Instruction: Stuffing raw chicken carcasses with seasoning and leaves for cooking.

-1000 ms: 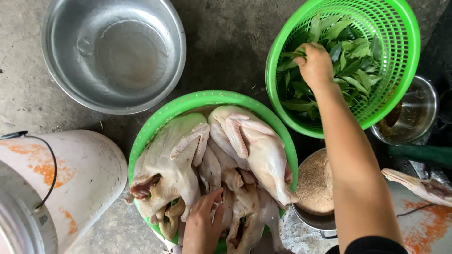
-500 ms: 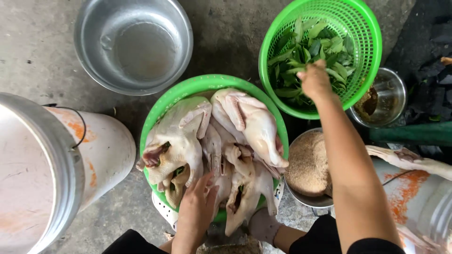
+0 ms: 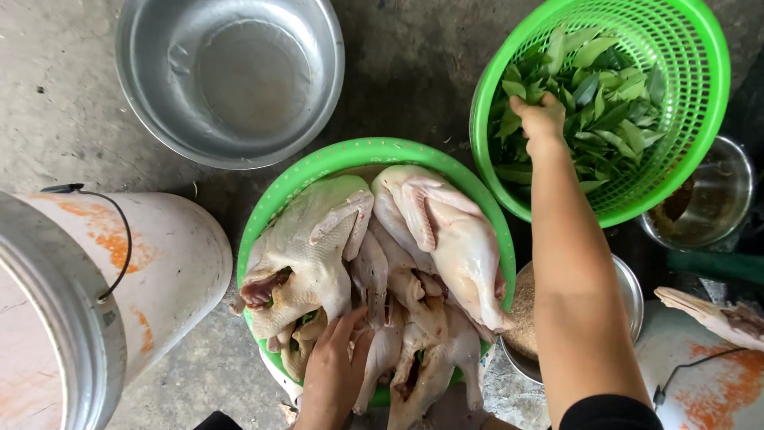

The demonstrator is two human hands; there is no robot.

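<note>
The green basin [image 3: 318, 171] at the middle of the view holds several plucked whole birds [image 3: 446, 239], pale and packed side by side, their legs pointing toward the person. The left hand [image 3: 334, 370] rests at the near edge of that basin with its fingers spread flat on the birds, pressing on the one at the near left side; it is open and grips nothing that I can make out. Beyond the basin and to its right, a green mesh basket [image 3: 700, 103] sits tilted and is filled with green leaves [image 3: 613, 111]. The right hand [image 3: 541, 119] reaches across the basin's right side into this basket, its fingers curled down among the leaves; whether it has closed on any of them cannot be told from here. Beyond the basin to its left stands an empty-looking metal bowl [image 3: 231, 80] on the concrete floor [image 3: 56, 95]. Left of the basin lies a white bucket [image 3: 159, 263] with orange stains and a wire handle. Just right of the basin, under the right forearm, is a small metal bowl [image 3: 629, 287] of brownish grains, and farther right, beside the basket, a metal pot [image 3: 716, 199] with dark liquid
</note>
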